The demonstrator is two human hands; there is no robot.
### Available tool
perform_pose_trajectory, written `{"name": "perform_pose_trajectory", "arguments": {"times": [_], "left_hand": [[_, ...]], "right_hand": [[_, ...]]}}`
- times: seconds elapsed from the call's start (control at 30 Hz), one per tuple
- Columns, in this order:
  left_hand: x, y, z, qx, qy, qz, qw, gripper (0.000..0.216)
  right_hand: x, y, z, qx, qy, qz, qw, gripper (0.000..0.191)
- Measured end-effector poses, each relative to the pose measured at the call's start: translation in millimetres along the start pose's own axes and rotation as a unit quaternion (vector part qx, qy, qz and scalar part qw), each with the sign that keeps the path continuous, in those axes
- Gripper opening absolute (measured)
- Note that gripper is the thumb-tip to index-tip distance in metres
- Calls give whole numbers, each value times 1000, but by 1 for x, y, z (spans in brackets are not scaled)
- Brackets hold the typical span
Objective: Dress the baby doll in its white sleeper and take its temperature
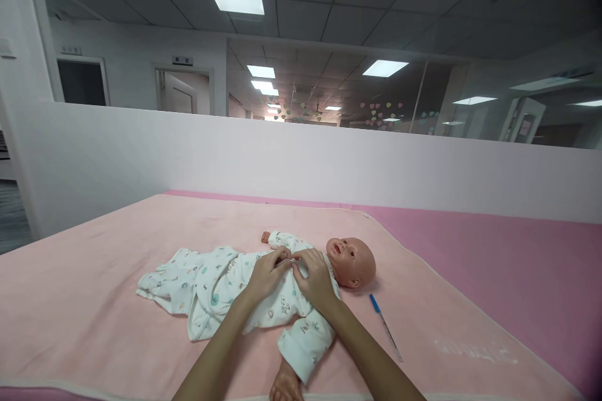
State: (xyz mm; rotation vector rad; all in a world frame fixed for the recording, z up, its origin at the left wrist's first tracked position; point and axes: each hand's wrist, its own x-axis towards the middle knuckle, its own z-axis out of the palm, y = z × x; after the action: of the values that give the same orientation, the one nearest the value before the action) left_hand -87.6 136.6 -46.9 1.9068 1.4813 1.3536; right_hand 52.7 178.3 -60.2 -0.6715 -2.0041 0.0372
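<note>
A baby doll point(353, 263) lies on its back with its head to the right, dressed in a white baby gown point(226, 276) with small green and brown prints. On the doll's chest, my left hand point(269, 274) pinches a bit of the gown's front between thumb and fingers. My right hand point(311, 272) meets it there, its fingertips closed on the same narrow strip of cloth near the neckline. Whether that strip is a tie or an edge is too small to tell. One doll arm points away from me; the other, in a wide sleeve point(306, 341), points toward me.
A pen with a blue cap point(385, 327) rests near the doll's head. Beneath everything spreads a pale pink blanket point(94, 301) over a darker pink mat point(508, 263). A low white wall point(282, 160) runs along the back, with glass, doors and ceiling lights beyond.
</note>
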Motion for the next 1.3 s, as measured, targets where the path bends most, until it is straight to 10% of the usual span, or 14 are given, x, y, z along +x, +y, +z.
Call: {"name": "perform_pose_trajectory", "arguments": {"times": [1.3], "left_hand": [[-3,1,-24,-66,-33,-60,995,30]], "right_hand": [[0,0,-2,-6,72,-47,996,15]]}}
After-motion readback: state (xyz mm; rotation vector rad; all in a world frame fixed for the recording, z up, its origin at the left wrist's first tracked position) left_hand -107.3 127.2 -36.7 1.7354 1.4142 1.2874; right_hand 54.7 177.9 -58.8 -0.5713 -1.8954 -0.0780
